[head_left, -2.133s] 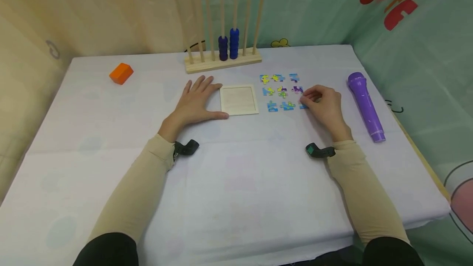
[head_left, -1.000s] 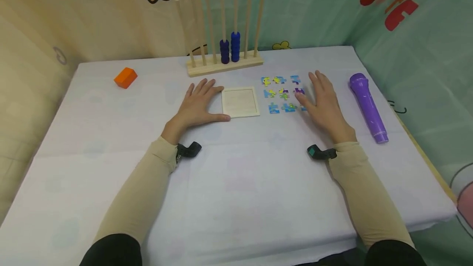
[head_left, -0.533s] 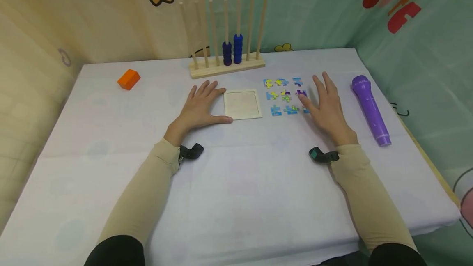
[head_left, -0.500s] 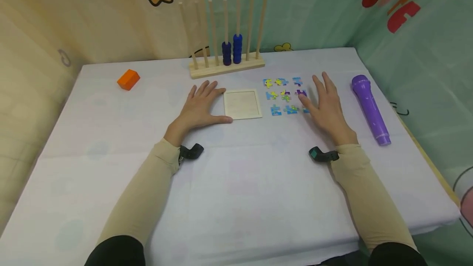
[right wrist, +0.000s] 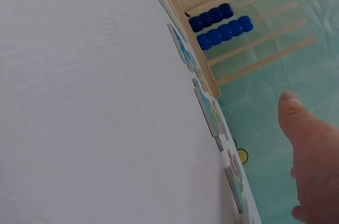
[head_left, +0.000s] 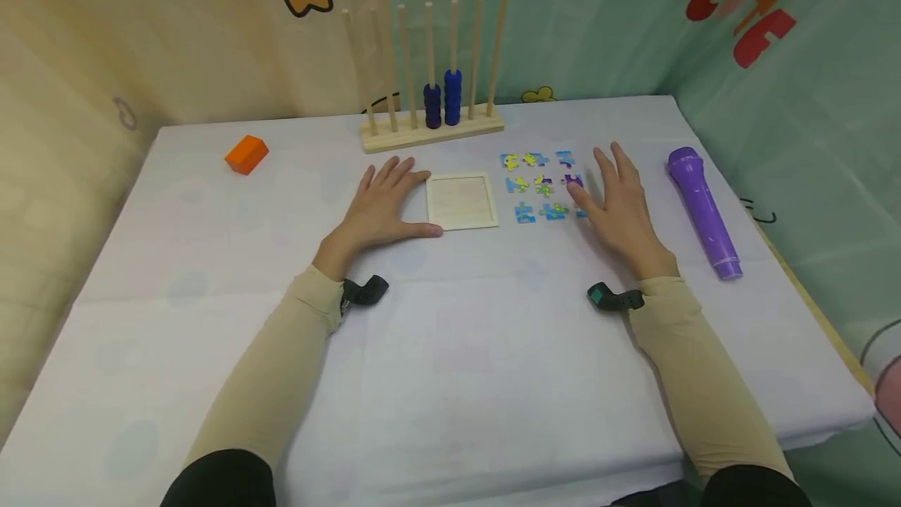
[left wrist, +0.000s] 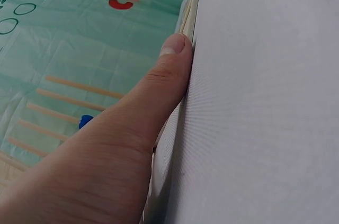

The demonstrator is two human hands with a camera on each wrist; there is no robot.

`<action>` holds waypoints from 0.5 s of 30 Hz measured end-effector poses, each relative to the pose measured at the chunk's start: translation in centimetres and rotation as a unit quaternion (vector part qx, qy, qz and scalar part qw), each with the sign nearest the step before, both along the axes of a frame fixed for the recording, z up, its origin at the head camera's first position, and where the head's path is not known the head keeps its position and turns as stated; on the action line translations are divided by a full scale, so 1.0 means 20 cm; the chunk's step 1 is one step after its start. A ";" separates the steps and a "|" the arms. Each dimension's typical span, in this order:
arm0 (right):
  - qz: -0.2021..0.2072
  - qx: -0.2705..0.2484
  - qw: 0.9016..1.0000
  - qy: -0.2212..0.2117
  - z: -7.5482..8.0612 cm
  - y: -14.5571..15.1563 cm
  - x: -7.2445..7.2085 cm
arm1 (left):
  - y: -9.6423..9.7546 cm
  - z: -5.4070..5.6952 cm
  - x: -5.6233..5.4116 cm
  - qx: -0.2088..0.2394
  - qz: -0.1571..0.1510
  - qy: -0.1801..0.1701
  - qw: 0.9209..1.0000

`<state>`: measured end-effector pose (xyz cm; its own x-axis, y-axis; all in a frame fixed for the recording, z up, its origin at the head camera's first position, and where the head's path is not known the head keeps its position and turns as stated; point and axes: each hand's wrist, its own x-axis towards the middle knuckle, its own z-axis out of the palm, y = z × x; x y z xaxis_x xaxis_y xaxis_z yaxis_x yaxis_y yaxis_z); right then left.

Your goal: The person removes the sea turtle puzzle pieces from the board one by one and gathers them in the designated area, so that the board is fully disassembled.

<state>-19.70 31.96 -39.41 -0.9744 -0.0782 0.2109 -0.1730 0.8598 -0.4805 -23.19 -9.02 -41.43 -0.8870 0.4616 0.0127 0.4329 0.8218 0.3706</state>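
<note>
A pale wooden puzzle frame [head_left: 461,200] lies flat on the white-covered table. My left hand [head_left: 376,208] rests at its left side, fingers spread, thumb at the near corner; the left wrist view shows the thumb [left wrist: 169,65] low against the cloth. Right of the frame, several jigsaw pieces [head_left: 552,211] in blue, yellow, green and purple lie in spaced rows. Beside them is my right hand [head_left: 621,210], fingers extended and holding nothing. Its thumb overlaps the right-hand pieces in the head view, while the right wrist view shows the thumb [right wrist: 299,118] raised off the table.
Behind the frame stands a wooden peg rack [head_left: 432,131] with blue beads [head_left: 453,98] on two pegs. An orange block [head_left: 246,155] sits at the back left. Along the right side lies a purple toy microphone [head_left: 704,213]. Printed curtains hang behind the table.
My right hand, earlier with thumb and fingertips together at the lower right piece, has straightened its fingers and lifted away. My left hand stays by the frame. The head view has shifted slightly.
</note>
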 end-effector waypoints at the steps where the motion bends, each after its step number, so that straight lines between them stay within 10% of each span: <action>1: 0.001 0.001 1.000 0.001 0.00 0.00 0.00 | 0.00 0.00 0.00 0.000 0.001 0.001 1.000; 15: 0.020 0.082 0.996 -0.029 0.08 0.01 -0.02 | -0.11 0.10 0.05 0.039 0.026 -0.007 0.999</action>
